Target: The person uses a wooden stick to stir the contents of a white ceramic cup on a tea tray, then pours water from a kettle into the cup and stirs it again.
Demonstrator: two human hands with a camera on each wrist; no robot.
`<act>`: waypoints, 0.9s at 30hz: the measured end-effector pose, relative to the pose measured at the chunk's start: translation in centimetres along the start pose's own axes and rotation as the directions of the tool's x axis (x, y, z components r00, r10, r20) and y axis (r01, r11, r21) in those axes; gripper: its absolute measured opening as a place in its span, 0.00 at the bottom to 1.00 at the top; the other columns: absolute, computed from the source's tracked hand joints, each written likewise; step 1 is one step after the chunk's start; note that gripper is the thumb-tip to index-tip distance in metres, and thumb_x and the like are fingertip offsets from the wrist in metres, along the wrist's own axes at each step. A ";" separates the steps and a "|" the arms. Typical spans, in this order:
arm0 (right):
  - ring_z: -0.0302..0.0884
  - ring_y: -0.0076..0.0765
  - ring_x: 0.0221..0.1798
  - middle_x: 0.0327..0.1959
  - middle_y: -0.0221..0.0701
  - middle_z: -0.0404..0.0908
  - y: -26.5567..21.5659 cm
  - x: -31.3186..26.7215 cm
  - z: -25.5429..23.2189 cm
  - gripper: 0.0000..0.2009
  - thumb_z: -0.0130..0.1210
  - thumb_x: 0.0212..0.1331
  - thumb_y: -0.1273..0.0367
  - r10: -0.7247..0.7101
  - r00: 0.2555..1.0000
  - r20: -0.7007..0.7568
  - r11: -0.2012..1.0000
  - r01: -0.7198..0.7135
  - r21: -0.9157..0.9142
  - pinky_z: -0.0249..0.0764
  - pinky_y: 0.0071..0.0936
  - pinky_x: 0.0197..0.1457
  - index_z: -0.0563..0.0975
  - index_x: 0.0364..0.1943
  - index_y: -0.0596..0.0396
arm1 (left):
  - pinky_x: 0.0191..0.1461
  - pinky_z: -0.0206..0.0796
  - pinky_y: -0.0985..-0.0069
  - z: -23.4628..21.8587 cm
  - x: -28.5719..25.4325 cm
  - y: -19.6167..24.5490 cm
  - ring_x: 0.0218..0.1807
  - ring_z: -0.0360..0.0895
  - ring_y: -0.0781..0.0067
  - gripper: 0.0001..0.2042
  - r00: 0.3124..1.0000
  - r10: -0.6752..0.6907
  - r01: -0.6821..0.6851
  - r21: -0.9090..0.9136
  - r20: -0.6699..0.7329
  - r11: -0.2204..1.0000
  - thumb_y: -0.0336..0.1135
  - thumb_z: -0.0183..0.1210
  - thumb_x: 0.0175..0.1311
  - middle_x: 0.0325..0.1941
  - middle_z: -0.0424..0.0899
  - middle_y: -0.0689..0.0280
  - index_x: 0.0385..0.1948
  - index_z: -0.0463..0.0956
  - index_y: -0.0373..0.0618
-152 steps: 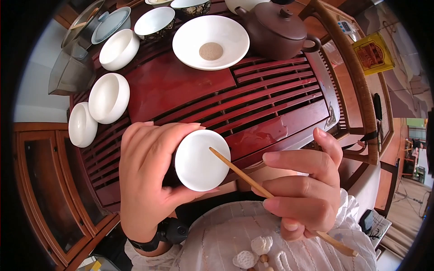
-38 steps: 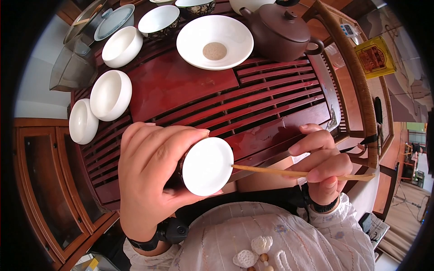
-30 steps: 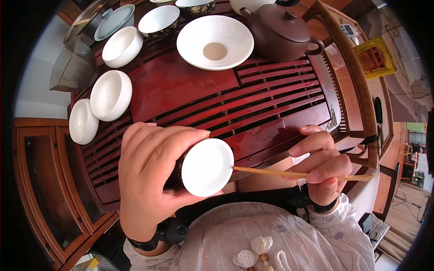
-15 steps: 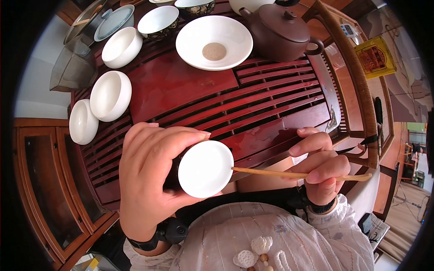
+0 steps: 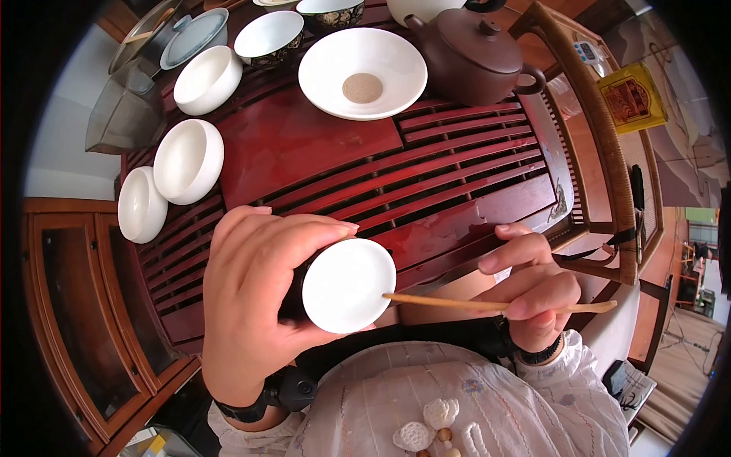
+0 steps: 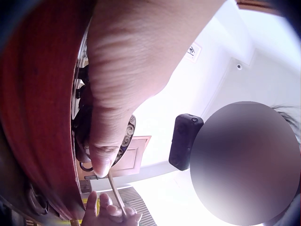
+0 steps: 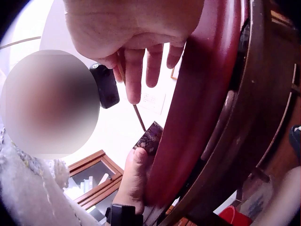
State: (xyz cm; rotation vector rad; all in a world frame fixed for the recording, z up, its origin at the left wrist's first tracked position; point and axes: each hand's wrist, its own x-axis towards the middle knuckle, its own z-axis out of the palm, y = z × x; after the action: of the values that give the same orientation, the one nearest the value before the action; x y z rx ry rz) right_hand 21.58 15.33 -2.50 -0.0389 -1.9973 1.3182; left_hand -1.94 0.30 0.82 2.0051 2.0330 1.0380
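Note:
In the head view my left hand grips a small cup, its white inside tilted toward the camera. The cup's dark, patterned outer wall shows in the right wrist view. Across from it, my right hand pinches a thin bamboo stick between thumb and fingers, the other fingers raised. The stick's narrow tip overlaps the right inner edge of the cup; its far end, slightly bent, sticks out past the right hand. Both hands are over the near edge of the red tea tray.
A wide white bowl with a brown disc at its bottom stands beside a dark brown teapot. White cups line the tray's left side. A grey lidded bowl is at the back left, a rattan chair to the right.
About five seconds ago the stick pointed into the middle of the cup; it then drew right to the rim. Over the last half second the right hand has shifted slightly left, bringing the tip inside the edge.

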 end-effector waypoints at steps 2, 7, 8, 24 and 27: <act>0.77 0.42 0.51 0.34 0.34 0.87 -0.1 0.0 0.2 0.14 0.39 0.74 0.56 -0.006 1.000 0.003 1.000 0.006 0.003 0.56 0.49 0.68 0.73 0.39 0.46 | 0.53 0.61 0.59 0.0 0.0 0.0 0.43 0.80 0.59 0.35 1.000 -0.011 0.011 -0.008 -0.001 1.000 0.48 0.78 0.27 0.42 0.85 0.63 0.43 0.75 0.44; 0.77 0.42 0.51 0.35 0.34 0.87 0.1 -0.3 0.4 0.14 0.39 0.74 0.56 -0.015 0.999 -0.035 1.000 0.015 -0.019 0.56 0.50 0.68 0.73 0.39 0.46 | 0.53 0.61 0.59 0.0 0.0 -0.1 0.42 0.80 0.59 0.35 1.000 0.003 -0.003 0.004 0.001 1.000 0.48 0.78 0.28 0.42 0.85 0.63 0.43 0.75 0.44; 0.77 0.42 0.51 0.35 0.34 0.87 0.0 -0.3 0.4 0.14 0.39 0.74 0.55 -0.022 1.000 0.008 1.000 0.022 -0.010 0.56 0.50 0.68 0.73 0.39 0.46 | 0.53 0.61 0.59 0.0 0.1 0.0 0.42 0.80 0.59 0.35 1.000 0.003 -0.003 0.004 0.001 1.000 0.48 0.78 0.28 0.42 0.85 0.63 0.43 0.75 0.44; 0.78 0.44 0.51 0.34 0.37 0.86 -0.3 -0.8 0.7 0.14 0.41 0.73 0.56 -0.041 0.999 0.004 0.999 0.041 -0.026 0.59 0.50 0.65 0.74 0.38 0.48 | 0.50 0.61 0.62 0.0 0.1 0.2 0.42 0.79 0.60 0.31 1.000 0.018 -0.017 0.039 -0.014 0.999 0.47 0.77 0.30 0.41 0.85 0.64 0.41 0.76 0.44; 0.77 0.44 0.51 0.34 0.36 0.86 -0.3 -0.9 0.8 0.15 0.40 0.73 0.56 -0.035 0.997 -0.069 0.996 0.029 -0.083 0.58 0.50 0.65 0.74 0.39 0.48 | 0.51 0.61 0.62 0.1 0.1 0.2 0.42 0.79 0.60 0.31 1.000 0.015 -0.014 0.042 -0.006 0.999 0.47 0.77 0.31 0.41 0.85 0.64 0.41 0.76 0.44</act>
State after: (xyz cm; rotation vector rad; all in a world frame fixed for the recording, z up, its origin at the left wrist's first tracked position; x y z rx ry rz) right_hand 21.91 14.23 -2.94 -0.0904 -1.9831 1.1978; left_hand -1.76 0.42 0.91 2.0420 2.0633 1.0149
